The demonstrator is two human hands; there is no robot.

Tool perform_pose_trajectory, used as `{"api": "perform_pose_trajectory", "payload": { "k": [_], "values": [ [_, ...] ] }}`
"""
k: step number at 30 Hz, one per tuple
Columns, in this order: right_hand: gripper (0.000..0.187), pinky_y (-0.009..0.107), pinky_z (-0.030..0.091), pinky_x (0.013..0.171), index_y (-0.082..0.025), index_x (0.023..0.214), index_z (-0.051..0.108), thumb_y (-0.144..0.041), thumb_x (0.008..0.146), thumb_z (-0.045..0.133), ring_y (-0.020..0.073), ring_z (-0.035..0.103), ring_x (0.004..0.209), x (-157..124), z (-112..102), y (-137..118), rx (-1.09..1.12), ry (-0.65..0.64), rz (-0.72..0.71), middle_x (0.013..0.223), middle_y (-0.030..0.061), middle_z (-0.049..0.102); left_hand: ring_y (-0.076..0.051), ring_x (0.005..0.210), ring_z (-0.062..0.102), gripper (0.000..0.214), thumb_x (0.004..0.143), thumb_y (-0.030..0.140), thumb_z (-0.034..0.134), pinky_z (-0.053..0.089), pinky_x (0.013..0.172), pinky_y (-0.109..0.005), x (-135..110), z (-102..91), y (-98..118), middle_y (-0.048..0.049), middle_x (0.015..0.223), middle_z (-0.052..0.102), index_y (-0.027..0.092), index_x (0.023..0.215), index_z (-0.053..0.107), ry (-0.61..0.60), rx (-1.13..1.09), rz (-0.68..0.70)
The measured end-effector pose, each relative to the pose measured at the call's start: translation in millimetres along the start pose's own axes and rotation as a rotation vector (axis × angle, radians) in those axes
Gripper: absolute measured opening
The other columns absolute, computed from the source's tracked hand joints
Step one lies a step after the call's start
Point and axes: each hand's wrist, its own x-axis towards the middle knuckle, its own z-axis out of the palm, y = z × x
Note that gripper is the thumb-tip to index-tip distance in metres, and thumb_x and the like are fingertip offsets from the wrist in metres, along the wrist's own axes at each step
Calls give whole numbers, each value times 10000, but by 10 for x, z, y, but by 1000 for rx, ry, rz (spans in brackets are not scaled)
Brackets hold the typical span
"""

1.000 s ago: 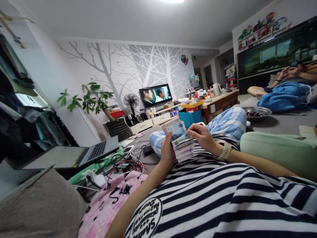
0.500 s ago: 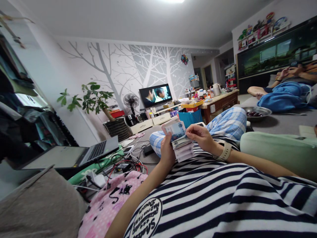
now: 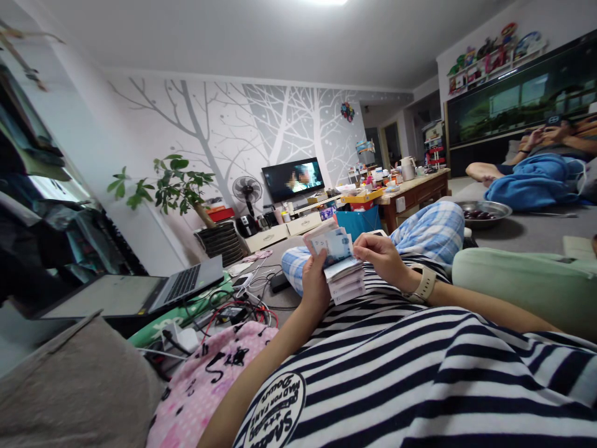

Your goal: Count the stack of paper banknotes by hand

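While the person lies back in a striped shirt (image 3: 420, 373), the left hand (image 3: 314, 283) is clenched around one thick stack of banknotes (image 3: 349, 285), thumb up the near face. The stack sits upright over the belly, just in front of the two raised knees in plaid trousers (image 3: 429, 227). The right hand (image 3: 380, 256) pinches the far edge of the top of the stack, fingers curled, with one bluish note (image 3: 333, 244) fanned up off the rest. How many notes there are cannot be counted, as the edges are too small, and it looks like two or three are lifted with the blue one.

There is one pale watch (image 3: 425, 283) on the right wrist. One open laptop (image 3: 153, 291) lies at the left, with a tangle of cables (image 3: 233, 308) beside it and one pink printed cushion (image 3: 209, 373) nearer. Against the far wall stand one TV (image 3: 293, 178) that is switched on, one standing fan (image 3: 247, 188) and one potted plant (image 3: 172, 186). One wooden table (image 3: 413, 191) is crowded with small items. One metal bowl (image 3: 482, 211) sits on the floor at the right. One other person (image 3: 536, 168) lies beyond it under a blue blanket, both hands raised, well apart from the banknotes.
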Motion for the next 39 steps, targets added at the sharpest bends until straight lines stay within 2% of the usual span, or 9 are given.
{"api": "perform_pose_trajectory", "payload": {
  "k": [4, 10, 18, 27, 33, 39],
  "values": [
    [375, 256, 278, 508, -178, 613, 521, -466, 777, 696, 99, 359, 539, 24, 5, 73, 0, 85, 90, 563, -38, 434, -234, 891, 676, 354, 631, 335, 772, 502, 816, -339, -17, 7, 4, -34, 823, 731, 167, 932, 690, 22, 0, -5],
    [378, 241, 329, 518, -172, 679, 552, -517, 772, 672, 99, 412, 563, 44, 6, 128, 28, 102, 167, 628, -25, 487, -228, 833, 681, 370, 571, 309, 809, 496, 811, -345, -23, 25, 7, -37, 784, 729, 141, 876, 686, 38, 20, 3],
    [343, 243, 357, 525, -173, 649, 564, -472, 793, 651, 107, 422, 562, 44, 0, 141, -23, 92, 152, 619, -13, 505, -233, 857, 684, 371, 582, 297, 806, 492, 838, -351, -11, 16, -9, -32, 792, 734, 143, 898, 690, 20, 5, 7],
    [341, 252, 342, 533, -180, 659, 560, -479, 808, 627, 113, 436, 566, 38, 1, 110, -56, 98, 127, 611, -18, 487, -273, 949, 672, 404, 669, 481, 752, 510, 827, -353, -42, 39, 38, -67, 819, 736, 138, 876, 699, 2, 33, -3],
    [381, 266, 315, 537, -184, 642, 551, -523, 802, 618, 110, 395, 550, 30, 20, 23, -42, 72, 86, 573, -27, 466, -258, 909, 666, 383, 731, 484, 705, 501, 811, -328, -20, 23, 45, -73, 823, 735, 134, 887, 718, 28, 111, 56],
    [372, 266, 316, 536, -194, 653, 555, -526, 811, 608, 114, 382, 550, 15, 28, -14, -54, 55, 72, 568, -27, 455, -239, 855, 659, 330, 780, 459, 658, 501, 782, -310, -21, -3, 44, -62, 806, 728, 149, 873, 725, -5, 157, 104]
  ]
}}
